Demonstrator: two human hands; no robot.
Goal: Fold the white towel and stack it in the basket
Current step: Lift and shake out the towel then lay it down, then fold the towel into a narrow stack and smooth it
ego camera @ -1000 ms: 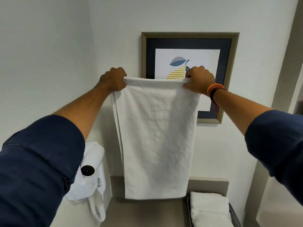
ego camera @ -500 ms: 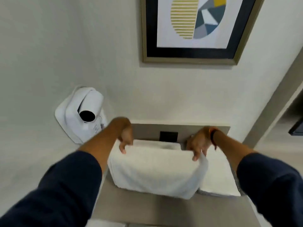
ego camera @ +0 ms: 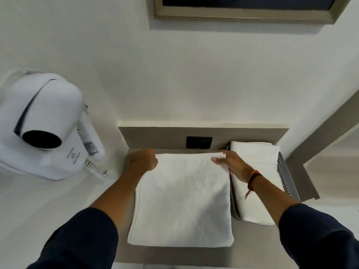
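Note:
The white towel (ego camera: 182, 200) lies folded as a flat rectangle on the grey counter (ego camera: 174, 255). My left hand (ego camera: 144, 160) is closed on its far left corner. My right hand (ego camera: 231, 164) pinches its far right corner, thumb on top of the cloth. To the right stands the grey perforated basket (ego camera: 285, 179), with another folded white towel (ego camera: 256, 171) lying in it; my right forearm crosses over that towel.
A white wall-mounted hair dryer (ego camera: 44, 125) with a coiled cord hangs at the left. A dark wall socket (ego camera: 199, 142) sits in the grey backsplash behind the towel. A framed picture (ego camera: 246, 10) hangs above. A wall edge rises at the right.
The towel hung full length in the air from both hands; it has been lowered and folded over onto the counter, and now lies flat. My view has tilted down.

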